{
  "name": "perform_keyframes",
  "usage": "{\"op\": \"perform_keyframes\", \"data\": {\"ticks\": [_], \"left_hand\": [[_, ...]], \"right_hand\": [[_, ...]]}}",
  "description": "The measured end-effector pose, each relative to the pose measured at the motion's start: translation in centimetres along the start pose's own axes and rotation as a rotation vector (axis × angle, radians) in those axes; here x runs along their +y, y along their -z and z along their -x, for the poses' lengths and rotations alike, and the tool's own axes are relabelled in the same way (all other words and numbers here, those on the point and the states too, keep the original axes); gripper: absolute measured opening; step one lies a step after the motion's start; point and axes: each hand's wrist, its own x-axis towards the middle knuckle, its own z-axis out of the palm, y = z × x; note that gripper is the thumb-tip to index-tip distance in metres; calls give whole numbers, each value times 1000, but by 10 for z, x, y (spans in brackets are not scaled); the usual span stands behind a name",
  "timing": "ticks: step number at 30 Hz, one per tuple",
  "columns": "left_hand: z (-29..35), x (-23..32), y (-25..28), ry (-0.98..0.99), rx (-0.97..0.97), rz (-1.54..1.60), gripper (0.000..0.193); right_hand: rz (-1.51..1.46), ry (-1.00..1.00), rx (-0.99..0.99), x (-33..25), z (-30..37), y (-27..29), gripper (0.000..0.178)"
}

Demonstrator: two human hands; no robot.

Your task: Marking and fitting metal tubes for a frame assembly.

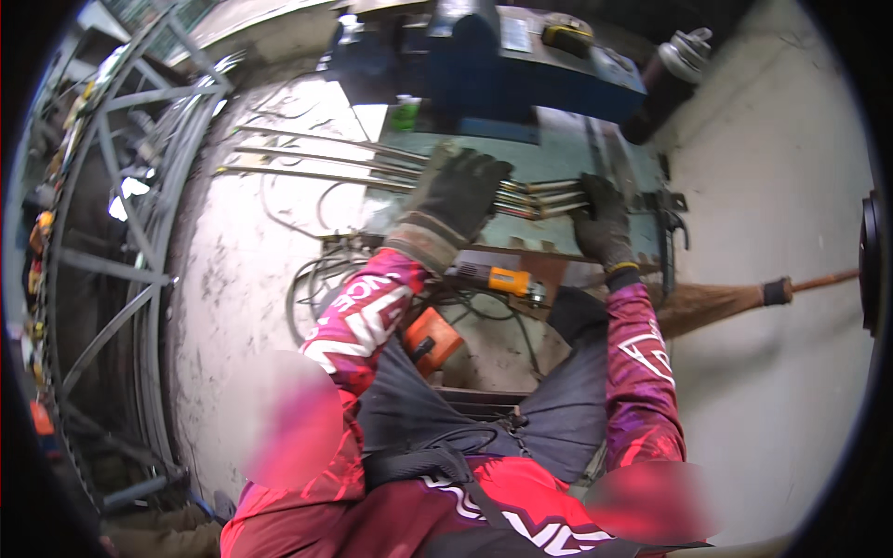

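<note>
Pale, scuffed floor point(209, 372) surrounds a low metal table point(567, 149), across which slender metal rods point(386, 169) lie roughly parallel, their left ends pointing toward a lattice steel frame point(163, 96). My gloved left hand point(460, 191) lies over the rods, though I cannot tell whether its fingers close around them, while my gloved right hand point(603, 223) grips their right-hand ends in its fingers. Good handling, I judge, calls for light, even pressure from the left and small corrections from the right, keeping the rods uncrossed and their ends level.
</note>
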Motion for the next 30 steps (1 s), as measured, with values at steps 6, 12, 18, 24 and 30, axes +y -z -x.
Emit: {"op": "perform_keyframes", "data": {"ticks": [6,12,18,24,30], "left_hand": [[1,7,6,45,53,132,51],[-3,5,1,8,76,107,51],[-8,6,15,22,14,149,53],[-12,10,15,-29,-50,151,60],[-23,18,6,-50,-81,349,62]], "right_hand": [[-62,-23,-13,2,5,1,57],[-37,-47,36,-5,5,4,52],[13,-92,193,-16,10,0,56],[-166,-187,79,-13,4,5,65],[-171,-234,-28,-13,3,7,76]]}}
